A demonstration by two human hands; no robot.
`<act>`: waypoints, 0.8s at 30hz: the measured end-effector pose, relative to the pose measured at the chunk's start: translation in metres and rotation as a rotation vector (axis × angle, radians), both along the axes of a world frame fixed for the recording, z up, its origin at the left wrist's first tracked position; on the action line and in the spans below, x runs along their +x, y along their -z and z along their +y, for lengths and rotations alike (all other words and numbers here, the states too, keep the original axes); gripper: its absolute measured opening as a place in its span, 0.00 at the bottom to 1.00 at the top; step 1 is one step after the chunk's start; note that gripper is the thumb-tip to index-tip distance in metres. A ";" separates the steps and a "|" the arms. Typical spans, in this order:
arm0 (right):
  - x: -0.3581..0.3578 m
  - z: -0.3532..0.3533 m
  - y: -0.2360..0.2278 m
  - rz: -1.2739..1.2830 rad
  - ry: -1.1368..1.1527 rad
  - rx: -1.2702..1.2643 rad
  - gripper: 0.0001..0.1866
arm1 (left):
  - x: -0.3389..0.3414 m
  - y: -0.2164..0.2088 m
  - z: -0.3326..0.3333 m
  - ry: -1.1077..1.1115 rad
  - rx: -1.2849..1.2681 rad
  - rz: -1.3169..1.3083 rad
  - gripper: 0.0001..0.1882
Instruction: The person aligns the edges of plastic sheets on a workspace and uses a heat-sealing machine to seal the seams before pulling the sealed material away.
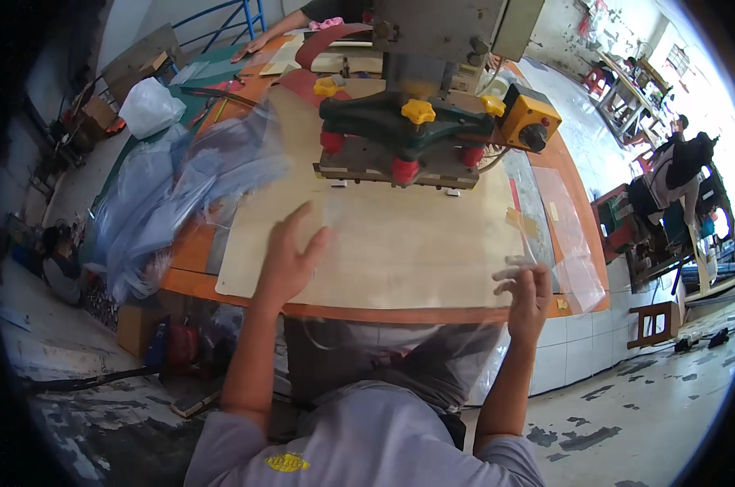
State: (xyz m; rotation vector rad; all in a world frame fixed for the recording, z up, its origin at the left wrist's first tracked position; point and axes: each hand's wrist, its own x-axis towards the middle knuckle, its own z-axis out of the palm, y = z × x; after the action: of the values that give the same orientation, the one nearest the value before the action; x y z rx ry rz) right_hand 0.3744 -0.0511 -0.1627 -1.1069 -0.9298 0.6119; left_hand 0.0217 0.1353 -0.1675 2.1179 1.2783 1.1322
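My left hand [293, 258] hovers at the left part of a pale, flat board [383, 252], thumb and fingers spread, nothing in it. At the board's right front corner is my right hand [530, 296], its fingers loosely bent and apart, with whitish coverings on some fingertips. I see nothing held there, though motion smears it a little. Beyond both hands stands a press head [408, 122] with a dark green frame, yellow knobs and red feet, over a metal plate [400, 166]. A pile of clear plastic sheets [181, 178] lies left of the board.
A clear sheet [574, 243] overhangs the right edge of the orange table [193, 272]. A yellow control box [530, 120] juts out beside the press. Another person's hand [250, 50] rests at the far left, near a white bag [150, 108]. Other people sit farther off.
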 end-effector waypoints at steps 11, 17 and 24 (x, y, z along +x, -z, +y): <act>0.016 -0.034 -0.013 0.181 0.161 0.048 0.09 | 0.040 -0.088 -0.047 0.426 -0.438 -0.698 0.11; 0.018 -0.037 -0.004 0.265 0.150 0.050 0.10 | 0.039 -0.108 -0.065 0.404 -0.389 -0.709 0.16; 0.006 -0.040 -0.016 0.344 0.129 0.023 0.09 | 0.036 -0.116 -0.074 0.379 -0.321 -0.701 0.24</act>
State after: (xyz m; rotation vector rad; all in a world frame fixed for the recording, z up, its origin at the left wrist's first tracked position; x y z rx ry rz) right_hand 0.3807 -0.0909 -0.1472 -0.9932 -0.5633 0.6588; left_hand 0.0581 0.0610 -0.0514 1.4404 0.6423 1.2341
